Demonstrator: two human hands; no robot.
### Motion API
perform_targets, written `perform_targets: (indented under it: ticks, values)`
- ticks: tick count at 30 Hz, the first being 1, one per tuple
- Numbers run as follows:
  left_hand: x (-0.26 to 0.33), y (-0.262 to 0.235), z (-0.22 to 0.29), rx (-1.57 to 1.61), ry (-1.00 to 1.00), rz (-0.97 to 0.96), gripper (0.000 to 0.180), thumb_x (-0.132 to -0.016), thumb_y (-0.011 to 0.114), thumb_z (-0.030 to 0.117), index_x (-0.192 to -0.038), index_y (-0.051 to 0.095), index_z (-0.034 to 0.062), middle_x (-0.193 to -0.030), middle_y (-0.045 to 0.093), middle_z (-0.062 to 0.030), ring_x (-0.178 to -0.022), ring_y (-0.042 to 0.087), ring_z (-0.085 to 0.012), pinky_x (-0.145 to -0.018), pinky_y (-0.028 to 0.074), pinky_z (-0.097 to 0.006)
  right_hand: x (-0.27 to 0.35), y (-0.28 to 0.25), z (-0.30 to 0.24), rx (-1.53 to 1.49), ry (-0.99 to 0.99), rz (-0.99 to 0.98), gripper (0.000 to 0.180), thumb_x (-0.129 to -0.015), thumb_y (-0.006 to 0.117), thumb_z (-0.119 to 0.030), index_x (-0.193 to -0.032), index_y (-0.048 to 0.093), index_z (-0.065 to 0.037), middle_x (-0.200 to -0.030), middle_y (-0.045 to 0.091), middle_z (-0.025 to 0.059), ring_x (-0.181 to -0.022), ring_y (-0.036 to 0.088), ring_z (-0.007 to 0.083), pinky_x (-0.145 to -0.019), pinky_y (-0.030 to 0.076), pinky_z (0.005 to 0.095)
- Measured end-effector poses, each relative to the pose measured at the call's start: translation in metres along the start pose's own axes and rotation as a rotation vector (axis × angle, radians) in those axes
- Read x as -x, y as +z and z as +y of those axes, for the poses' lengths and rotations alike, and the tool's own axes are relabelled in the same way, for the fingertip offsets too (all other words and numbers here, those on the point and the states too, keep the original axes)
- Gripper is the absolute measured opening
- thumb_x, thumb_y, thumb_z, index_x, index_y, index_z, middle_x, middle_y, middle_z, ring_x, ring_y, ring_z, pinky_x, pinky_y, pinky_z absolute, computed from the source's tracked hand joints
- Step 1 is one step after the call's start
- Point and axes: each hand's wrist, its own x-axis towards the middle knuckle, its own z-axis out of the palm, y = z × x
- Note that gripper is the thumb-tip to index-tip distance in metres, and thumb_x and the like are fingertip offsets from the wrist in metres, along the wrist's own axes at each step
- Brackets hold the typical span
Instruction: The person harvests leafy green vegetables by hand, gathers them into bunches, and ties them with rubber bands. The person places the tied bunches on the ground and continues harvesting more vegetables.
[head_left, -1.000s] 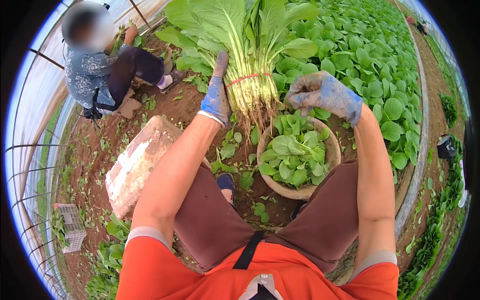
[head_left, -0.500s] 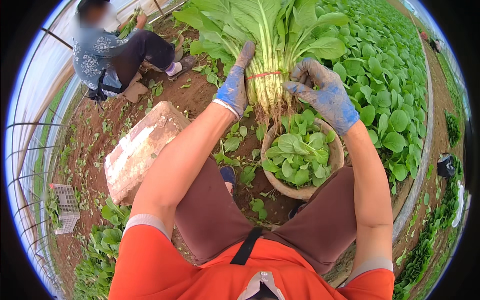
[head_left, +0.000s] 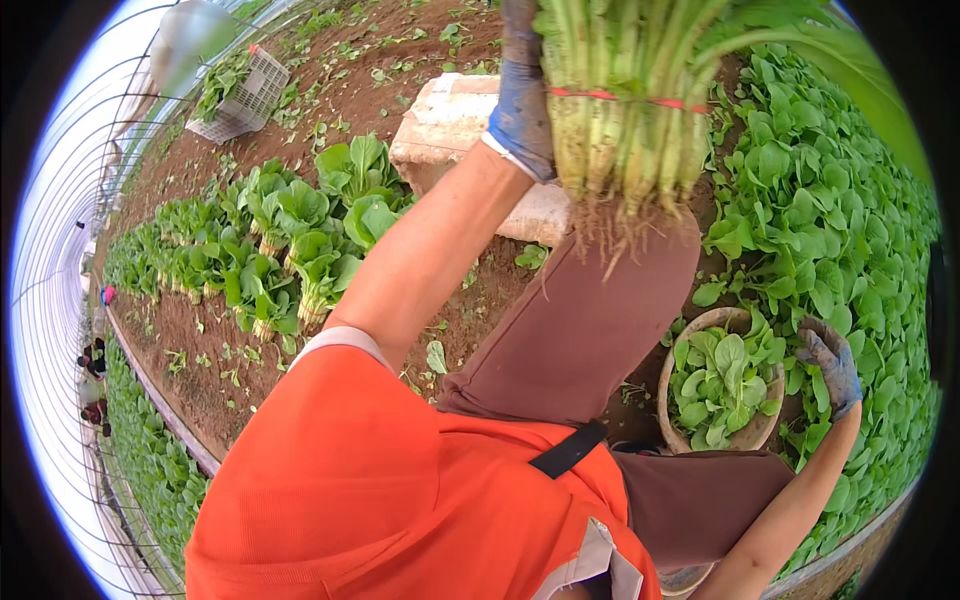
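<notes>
Above one knee of the brown trousers (head_left: 570,330), one bunch (head_left: 625,150) of greens hangs roots down, bound by one red band (head_left: 590,95). Of the two gloved hands, the left hand (head_left: 525,100) is closed on the bunch's left side, its fingertips out of sight at the top. The right hand (head_left: 832,365) is half curled just beside the right rim of one round basin (head_left: 666,400), among the leaves of the crop bed (head_left: 850,230); I cannot tell whether its fingers have hold of anything. Loose greens (head_left: 725,380) fill the basin, too overlapped to count.

Behind the left forearm stands one pale box (head_left: 440,125). Between it and the left edge of the soil (head_left: 200,390) stand many more bunches (head_left: 265,260), too crowded for an exact count. One grey crate (head_left: 262,88) with greens inside sits near the soil's upper left edge. The crop bed runs along the soil's right edge.
</notes>
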Motion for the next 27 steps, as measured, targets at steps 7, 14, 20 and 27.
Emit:
perform_targets:
  ticks: [7, 14, 20, 27]
  values:
    - [0.271, -0.048, 0.204, -0.67, 0.515, 0.854, 0.083, -0.083, 0.048, 0.071, -0.144, 0.035, 0.0155, -0.143, 0.042, -0.0115, -0.126, 0.046, -0.0353, -0.105, 0.038, -0.055, -0.043, 0.022, -0.007, 0.094, -0.048, -0.106, 0.06, -0.088, 0.059, -0.042, -0.13, 0.052, 0.0, -0.113, 0.062, 0.0089, -0.088, 0.061, 0.0149, -0.082, 0.047, 0.0301]
    - [0.433, -0.096, 0.196, -0.559, 0.357, 1.293, 0.07, -0.09, 0.048, 0.059, -0.14, 0.041, 0.0109, -0.135, 0.051, -0.012, -0.119, 0.053, -0.0318, -0.102, 0.042, -0.049, -0.061, 0.032, 0.012, 0.069, 0.096, -0.064, 0.054, -0.09, 0.057, -0.041, -0.128, 0.054, -0.003, -0.112, 0.064, 0.006, -0.087, 0.063, 0.0136, -0.079, 0.046, 0.0285]
    - [0.377, -0.141, 0.191, -0.534, 0.536, 1.238, 0.076, -0.089, 0.044, 0.064, -0.143, 0.036, 0.0118, -0.14, 0.045, -0.0109, -0.122, 0.048, -0.0323, -0.104, 0.039, -0.049, -0.102, 0.046, 0.009, -0.273, -0.035, 0.002, 0.057, -0.095, 0.05, -0.047, -0.128, 0.054, -0.002, -0.113, 0.064, 0.0079, -0.093, 0.062, 0.0147, -0.082, 0.047, 0.0282]
    - [0.233, -0.185, 0.214, -0.518, 0.49, 0.913, 0.078, -0.088, 0.041, 0.068, -0.146, 0.032, 0.0162, -0.144, 0.04, -0.012, -0.126, 0.044, -0.0373, -0.105, 0.034, -0.059, -0.18, 0.13, -0.069, -0.48, -0.144, -0.149, 0.06, -0.097, 0.042, -0.051, -0.138, 0.045, -0.006, -0.137, 0.049, 0.0154, -0.123, 0.048, 0.0273, -0.101, 0.038, 0.0407]
